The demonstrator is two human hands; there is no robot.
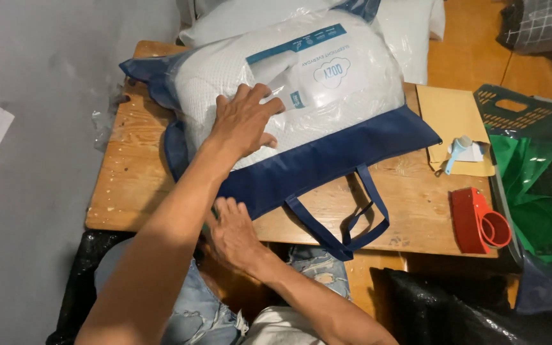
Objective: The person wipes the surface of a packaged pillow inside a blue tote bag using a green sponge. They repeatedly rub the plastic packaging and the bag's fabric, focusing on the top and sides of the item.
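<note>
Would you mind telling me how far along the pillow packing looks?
Done: the pillow lies inside the clear-fronted blue bag on the table. In hand: the left hand presses on it; the right hand is at the bag's near edge. Left: whether the bag is closed cannot be seen.

Left hand flat on bagged pillow

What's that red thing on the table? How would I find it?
Start at the wooden table with the big pillow bag lying on it. Go to the table's right end, just before the green basket. There sits the red tape dispenser, below the small blue-handled tool lying on brown cardboard; it is the only red thing, with a round ring on its side.
</note>
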